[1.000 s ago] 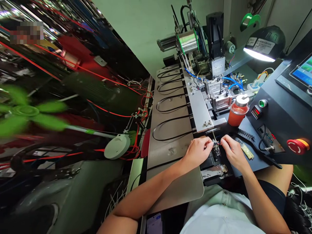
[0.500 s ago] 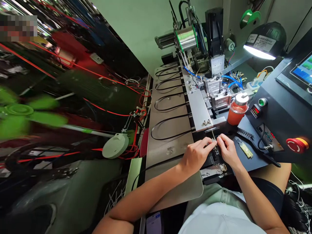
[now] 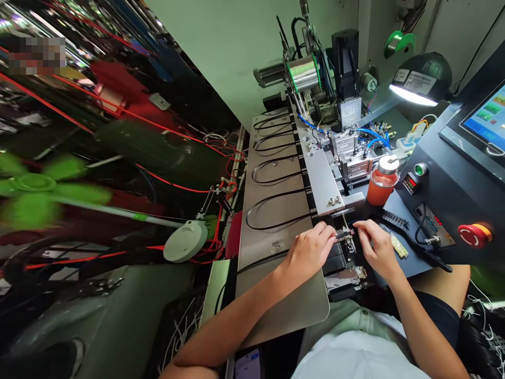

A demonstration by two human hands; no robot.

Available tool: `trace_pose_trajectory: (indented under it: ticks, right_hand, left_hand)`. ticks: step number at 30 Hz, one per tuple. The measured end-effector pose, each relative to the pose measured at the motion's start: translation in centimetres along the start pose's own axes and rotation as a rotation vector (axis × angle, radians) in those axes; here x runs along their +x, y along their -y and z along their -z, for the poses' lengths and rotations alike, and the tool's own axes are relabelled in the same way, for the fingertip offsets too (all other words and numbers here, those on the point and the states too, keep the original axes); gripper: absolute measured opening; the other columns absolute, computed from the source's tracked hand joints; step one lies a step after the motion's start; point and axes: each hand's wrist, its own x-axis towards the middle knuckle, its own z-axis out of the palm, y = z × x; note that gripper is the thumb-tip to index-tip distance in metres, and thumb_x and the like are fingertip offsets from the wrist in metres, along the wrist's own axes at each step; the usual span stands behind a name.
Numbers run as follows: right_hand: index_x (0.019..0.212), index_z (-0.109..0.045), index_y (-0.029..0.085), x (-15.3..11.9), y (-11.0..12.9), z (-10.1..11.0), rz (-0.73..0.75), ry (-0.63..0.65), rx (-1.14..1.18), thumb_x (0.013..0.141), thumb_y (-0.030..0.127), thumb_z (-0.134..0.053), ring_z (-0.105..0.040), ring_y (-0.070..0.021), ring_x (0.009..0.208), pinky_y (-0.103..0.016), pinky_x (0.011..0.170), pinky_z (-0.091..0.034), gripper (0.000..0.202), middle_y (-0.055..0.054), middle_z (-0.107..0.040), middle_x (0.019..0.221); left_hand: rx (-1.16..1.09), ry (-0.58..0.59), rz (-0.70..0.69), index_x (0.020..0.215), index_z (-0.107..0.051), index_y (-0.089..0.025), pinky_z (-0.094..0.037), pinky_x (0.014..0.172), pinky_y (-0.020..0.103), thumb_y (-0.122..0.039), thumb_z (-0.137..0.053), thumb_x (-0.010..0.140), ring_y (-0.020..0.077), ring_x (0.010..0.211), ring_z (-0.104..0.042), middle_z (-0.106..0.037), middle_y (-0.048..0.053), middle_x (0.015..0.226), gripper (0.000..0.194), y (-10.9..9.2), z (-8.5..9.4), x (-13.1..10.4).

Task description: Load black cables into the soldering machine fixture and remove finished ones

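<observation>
My left hand [image 3: 311, 246] is closed at the near end of the machine's rail, its fingertips pinching a black cable [image 3: 272, 259] end beside a small metal fixture [image 3: 347, 239]. Just right of the fixture, my right hand [image 3: 374, 247] has its thumb and index finger apart, with nothing visible between them. Small reddish wire ends show between the two hands. More black cables [image 3: 268, 197] lie in loops across the metal plate [image 3: 276, 310] on the left, their ends at the rail [image 3: 323, 184].
A jar of orange-red liquid [image 3: 382, 181], a black brush [image 3: 396, 218] and a small pale packet [image 3: 398, 246] lie right of the rail. Beyond stand a solder spool [image 3: 303, 73] and a lit lamp [image 3: 422, 79]. A red emergency button [image 3: 473, 235] is at the right.
My hands have moved apart. My right hand has opened and shifted right, and my left hand has moved slightly left, uncovering the fixture and the wire ends.
</observation>
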Motion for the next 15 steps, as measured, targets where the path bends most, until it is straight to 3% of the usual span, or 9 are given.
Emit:
trace_pose_trajectory:
  ticks: [3, 8, 15]
  right_hand:
    - [0.095, -0.057, 0.019, -0.3, 0.4, 0.0, 0.104, 0.019, -0.104, 0.087, 0.012, -0.038, -0.053, -0.0168, 0.076, -0.027, 0.067, -0.042, 0.022, -0.005, -0.057, 0.081]
    - [0.087, -0.057, 0.019, -0.8, 0.7, 0.3, 0.081, -0.075, -0.196, 0.085, 0.010, -0.040, -0.053, -0.0160, 0.068, -0.027, 0.063, -0.041, 0.020, -0.003, -0.057, 0.074]
    - [0.084, -0.058, 0.018, -0.7, 1.3, 0.5, 0.109, -0.047, -0.170, 0.084, 0.009, -0.040, -0.053, -0.0137, 0.064, -0.025, 0.059, -0.041, 0.021, -0.002, -0.058, 0.071]
  left_hand:
    - [0.030, 0.057, 0.034, 0.091, -0.059, -0.018, -0.045, 0.061, 0.024, -0.025, -0.043, 0.093, 0.0138, 0.072, -0.061, -0.061, 0.002, 0.086, 0.017, 0.2, 0.1, 0.1]
    - [0.024, 0.083, 0.044, 0.092, -0.059, -0.018, -0.045, 0.063, 0.024, -0.026, -0.042, 0.094, 0.0138, 0.074, -0.061, -0.061, 0.002, 0.089, 0.019, 0.0, 0.1, 0.2]
    - [0.025, 0.104, 0.065, 0.092, -0.059, -0.019, -0.045, 0.063, 0.025, -0.026, -0.043, 0.093, 0.0146, 0.074, -0.061, -0.061, 0.002, 0.089, 0.018, 0.0, 0.2, 0.3]
